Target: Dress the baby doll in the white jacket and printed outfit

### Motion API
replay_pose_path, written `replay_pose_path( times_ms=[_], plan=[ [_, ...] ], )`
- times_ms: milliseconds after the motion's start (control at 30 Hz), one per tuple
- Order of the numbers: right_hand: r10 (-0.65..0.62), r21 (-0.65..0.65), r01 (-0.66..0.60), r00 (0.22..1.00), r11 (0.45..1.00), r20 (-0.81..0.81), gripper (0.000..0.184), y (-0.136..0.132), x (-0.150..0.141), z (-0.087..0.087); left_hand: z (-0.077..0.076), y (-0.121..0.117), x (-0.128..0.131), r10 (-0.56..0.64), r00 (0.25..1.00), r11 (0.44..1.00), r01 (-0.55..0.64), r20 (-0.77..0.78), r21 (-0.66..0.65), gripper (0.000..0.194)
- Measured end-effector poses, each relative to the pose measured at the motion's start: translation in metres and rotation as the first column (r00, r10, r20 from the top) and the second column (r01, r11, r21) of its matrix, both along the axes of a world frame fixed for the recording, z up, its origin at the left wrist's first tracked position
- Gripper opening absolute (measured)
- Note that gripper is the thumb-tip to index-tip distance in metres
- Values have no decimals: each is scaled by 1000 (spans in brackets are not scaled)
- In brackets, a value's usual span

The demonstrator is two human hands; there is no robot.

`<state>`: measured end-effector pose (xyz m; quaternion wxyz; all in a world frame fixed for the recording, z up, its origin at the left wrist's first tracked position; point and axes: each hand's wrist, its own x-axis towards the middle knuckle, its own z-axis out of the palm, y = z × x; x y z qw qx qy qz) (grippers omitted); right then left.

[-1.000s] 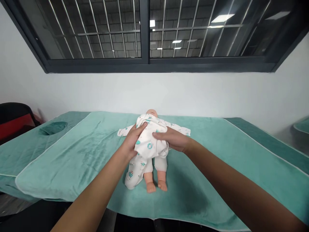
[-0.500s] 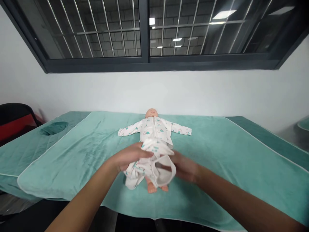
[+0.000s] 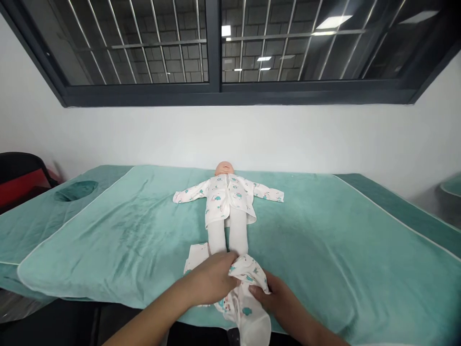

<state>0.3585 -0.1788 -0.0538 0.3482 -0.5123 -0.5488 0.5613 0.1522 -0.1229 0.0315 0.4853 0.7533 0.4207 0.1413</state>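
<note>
Nearest you, a white patterned garment [image 3: 255, 324] is bunched in your grasp, its lower part hanging past the front edge of the bed [image 3: 313, 250]. Your right hand [image 3: 279, 298] pinches it, thumb on top and the other fingers behind. Your left hand [image 3: 216, 278] touches the gathered part; its fingertips are hidden by the cloth, so you cannot tell how tightly they close. Beside that hand lies a patterned cloth piece [image 3: 196, 257] (whether it joins the garment: not determinable, your hand covers the spot). Beyond, the doll [image 3: 224, 168] lies face up on the green cover, its white leggings [image 3: 238, 233] running down behind your left hand, feet hidden. Its patterned jacket [image 3: 218, 198] has both sleeves spread. Left of it, the bed has an oval hole [image 3: 76, 191], near a black and red chair [image 3: 27, 180]. Farthest: white wall [image 3: 230, 137], barred window [image 3: 216, 91].
</note>
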Motion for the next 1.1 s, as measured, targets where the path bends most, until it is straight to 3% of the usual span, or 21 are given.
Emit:
replay_pose_path(
  times_ms=[200,333,433,533,633,733,800,867,967,1033,1100],
  plan=[
    [-100,66,102,994,993,-37,49,-2,-10,-2,2,3,2,-16,999,1000,16,-50,9,29],
    [-180,82,189,978,979,-103,36,0,-10,-1,13,5,0,-15,997,978,29,69,-205,33],
    [-238,36,253,943,967,-234,34,6,-8,2,18,7,-2,76,966,913,33,249,-406,42],
    [-306,37,335,895,942,-325,31,13,-8,6,19,12,-2,82,938,867,101,338,-488,58],
    [-365,62,404,873,913,-325,30,18,-14,11,16,20,1,17,949,906,119,316,-407,53],
    [-421,14,449,847,893,-325,35,21,-21,15,8,30,10,83,975,991,-59,204,-122,32],
    [-476,-58,490,803,870,-359,40,24,-24,17,2,36,16,131,979,988,-142,158,59,21],
    [-519,-147,510,740,847,-428,47,29,-26,17,-3,39,22,152,978,974,-173,145,148,17],
    [-555,-239,512,654,825,-514,51,40,-22,15,-3,38,26,200,960,959,-233,197,159,21],
    [-530,-174,525,670,833,-520,47,47,-17,12,-1,36,24,199,951,968,-228,235,101,26],
    [-490,-28,542,736,840,-467,41,52,-12,10,1,35,20,175,951,981,-191,255,38,28]
  ],
)
